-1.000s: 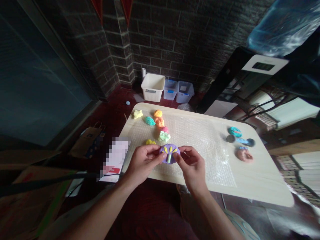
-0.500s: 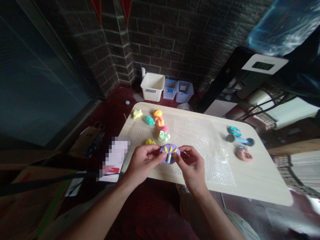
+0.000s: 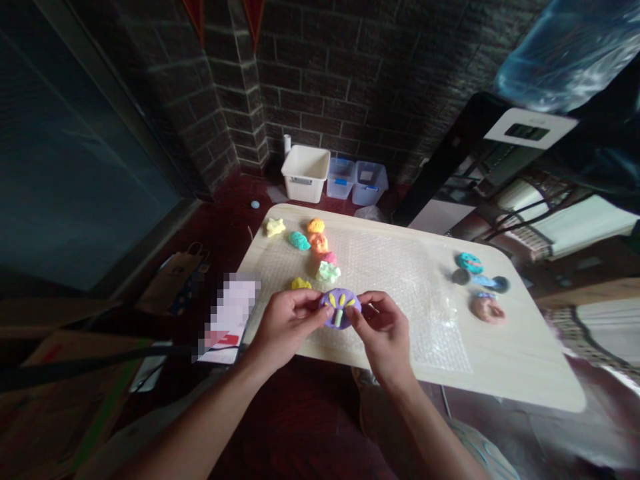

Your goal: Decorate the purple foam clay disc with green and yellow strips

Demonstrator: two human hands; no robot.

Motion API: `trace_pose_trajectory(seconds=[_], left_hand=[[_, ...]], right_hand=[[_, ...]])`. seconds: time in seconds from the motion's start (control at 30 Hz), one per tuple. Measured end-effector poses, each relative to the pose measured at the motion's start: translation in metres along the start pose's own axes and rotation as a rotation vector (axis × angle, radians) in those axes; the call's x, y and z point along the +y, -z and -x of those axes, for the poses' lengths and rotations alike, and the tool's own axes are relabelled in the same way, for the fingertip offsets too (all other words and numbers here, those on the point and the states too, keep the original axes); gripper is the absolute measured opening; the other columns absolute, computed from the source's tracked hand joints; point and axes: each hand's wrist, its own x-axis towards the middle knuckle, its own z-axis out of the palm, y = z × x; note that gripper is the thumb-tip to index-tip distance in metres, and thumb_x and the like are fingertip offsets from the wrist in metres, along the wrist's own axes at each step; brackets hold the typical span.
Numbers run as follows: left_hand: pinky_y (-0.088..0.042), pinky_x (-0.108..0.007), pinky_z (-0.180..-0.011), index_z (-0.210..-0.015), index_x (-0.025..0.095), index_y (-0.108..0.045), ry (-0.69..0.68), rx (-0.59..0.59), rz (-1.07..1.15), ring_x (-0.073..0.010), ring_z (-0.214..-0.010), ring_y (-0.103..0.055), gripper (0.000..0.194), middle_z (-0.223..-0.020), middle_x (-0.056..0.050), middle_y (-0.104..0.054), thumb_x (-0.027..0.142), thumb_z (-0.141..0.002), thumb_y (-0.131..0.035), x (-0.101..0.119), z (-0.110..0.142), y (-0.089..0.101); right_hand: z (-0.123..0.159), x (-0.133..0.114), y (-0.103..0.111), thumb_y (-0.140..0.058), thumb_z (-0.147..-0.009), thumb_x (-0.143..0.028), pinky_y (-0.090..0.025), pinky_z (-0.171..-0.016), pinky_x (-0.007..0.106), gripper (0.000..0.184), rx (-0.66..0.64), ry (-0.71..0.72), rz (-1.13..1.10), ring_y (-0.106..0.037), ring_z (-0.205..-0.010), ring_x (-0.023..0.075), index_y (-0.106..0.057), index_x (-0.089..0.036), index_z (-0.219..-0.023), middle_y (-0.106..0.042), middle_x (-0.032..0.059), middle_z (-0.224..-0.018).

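Note:
Between my two hands is a purple clay disc (image 3: 341, 297) with yellow petal shapes and a pale green stem on its face. My left hand (image 3: 287, 323) grips its left edge, the thumb lying on the front. On the right edge, my right hand (image 3: 383, 327) pinches it the same way. The disc is held above the near side of the table, over bubble wrap (image 3: 395, 280). Just behind it lie a pale green clay piece (image 3: 328, 271) and a yellow lump (image 3: 301, 284), partly covered by my left hand.
Several coloured clay pieces, among them a teal one (image 3: 299, 241) and an orange one (image 3: 319, 243), lie on the table's left part. Right on the table (image 3: 530, 360) are a teal ball (image 3: 469, 262), a blue-and-grey piece (image 3: 481, 281) and a pinkish ring (image 3: 488, 310). Bins (image 3: 306, 175) stand behind.

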Motion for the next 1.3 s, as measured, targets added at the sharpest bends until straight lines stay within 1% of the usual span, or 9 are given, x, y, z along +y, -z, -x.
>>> trace_pose_trajectory(seconds=[0.2, 0.3, 0.43, 0.57, 0.77, 0.87, 1.0, 1.13, 1.3], left_hand=[[-0.062, -0.029, -0.075, -0.102, 0.015, -0.082, 0.016, 0.011, 0.016, -0.0211, -0.082, -0.077, 0.029, -0.094, -0.008, -0.083, 0.028, -0.078, -0.09, -0.0012, -0.0021, -0.0001], [-0.062, -0.03, -0.075, -0.103, 0.015, -0.082, 0.018, 0.003, 0.016, -0.0205, -0.082, -0.077, 0.029, -0.094, -0.008, -0.083, 0.028, -0.079, -0.09, -0.0026, -0.002, 0.0008], [-0.061, -0.027, -0.075, -0.104, 0.015, -0.082, 0.008, -0.023, 0.003, -0.0183, -0.081, -0.076, 0.026, -0.091, -0.007, -0.082, 0.031, -0.083, -0.087, -0.0034, -0.0007, 0.0014], [-0.06, -0.026, -0.076, -0.103, 0.015, -0.082, -0.007, -0.05, 0.002, -0.0175, -0.082, -0.076, 0.025, -0.09, -0.005, -0.081, 0.03, -0.084, -0.087, -0.0034, -0.0003, 0.0], [-0.06, -0.027, -0.08, -0.101, 0.015, -0.082, 0.012, -0.059, -0.02, -0.0199, -0.088, -0.077, 0.025, -0.095, -0.007, -0.082, 0.033, -0.084, -0.087, -0.0035, -0.0003, -0.0023], [-0.061, -0.028, -0.08, -0.102, 0.015, -0.081, 0.022, -0.056, -0.025, -0.02, -0.087, -0.077, 0.026, -0.095, -0.008, -0.083, 0.033, -0.084, -0.086, -0.0028, -0.0004, -0.0028], [-0.059, -0.026, -0.076, -0.099, 0.015, -0.081, 0.022, -0.053, -0.04, -0.0184, -0.083, -0.076, 0.025, -0.093, -0.008, -0.082, 0.033, -0.084, -0.087, -0.0011, -0.0005, -0.0036], [-0.06, -0.027, -0.076, -0.101, 0.014, -0.081, 0.019, -0.057, -0.041, -0.0191, -0.084, -0.076, 0.026, -0.094, -0.008, -0.083, 0.032, -0.083, -0.087, 0.0002, -0.0001, -0.0045], [-0.06, -0.029, -0.079, -0.102, 0.014, -0.081, 0.01, -0.058, -0.049, -0.0204, -0.086, -0.076, 0.027, -0.094, -0.009, -0.082, 0.033, -0.084, -0.086, 0.0002, 0.0003, -0.0047]], right_hand=[[0.0002, 0.0005, 0.0017, -0.086, -0.088, -0.037, -0.051, -0.068, 0.028, 0.022, -0.007, -0.012, -0.041, -0.063, -0.072, 0.0151, -0.071, -0.022, -0.093, -0.069, 0.0008, -0.082], [-0.0004, 0.0021, 0.0026, -0.085, -0.089, -0.034, -0.051, -0.068, 0.028, 0.019, -0.012, -0.024, -0.061, -0.062, -0.073, 0.0148, -0.071, -0.022, -0.094, -0.068, 0.0003, -0.082], [-0.0021, 0.0028, 0.0019, -0.09, -0.084, -0.033, -0.052, -0.066, 0.026, 0.025, -0.011, -0.041, -0.095, -0.063, -0.072, 0.014, -0.069, -0.022, -0.091, -0.068, -0.0005, -0.081], [-0.0027, 0.0006, 0.0007, -0.094, -0.078, -0.034, -0.051, -0.062, 0.024, 0.032, 0.004, -0.051, -0.061, -0.062, -0.068, 0.0132, -0.065, -0.022, -0.086, -0.067, -0.0015, -0.076], [-0.0015, -0.0032, 0.0013, -0.096, -0.073, -0.034, -0.052, -0.058, 0.025, 0.037, 0.024, -0.051, 0.019, -0.061, -0.064, 0.0133, -0.062, -0.022, -0.083, -0.065, -0.0021, -0.075], [-0.0013, -0.0019, 0.003, -0.093, -0.078, -0.035, -0.051, -0.059, 0.025, 0.033, 0.023, -0.046, 0.002, -0.06, -0.065, 0.0132, -0.063, -0.022, -0.084, -0.065, -0.0016, -0.076], [-0.0016, 0.0011, 0.0048, -0.086, -0.087, -0.035, -0.047, -0.061, 0.024, 0.025, 0.019, -0.043, -0.066, -0.058, -0.067, 0.0123, -0.065, -0.021, -0.085, -0.063, -0.0019, -0.074], [-0.0017, 0.0011, 0.0045, -0.086, -0.087, -0.033, -0.044, -0.06, 0.023, 0.024, 0.032, -0.063, -0.107, -0.055, -0.066, 0.0116, -0.066, -0.02, -0.084, -0.062, -0.002, -0.074], [-0.0018, -0.001, 0.0038, -0.086, -0.086, -0.034, -0.043, -0.059, 0.023, 0.025, 0.043, -0.082, -0.114, -0.054, -0.065, 0.0115, -0.066, -0.02, -0.081, -0.062, -0.0017, -0.074]])
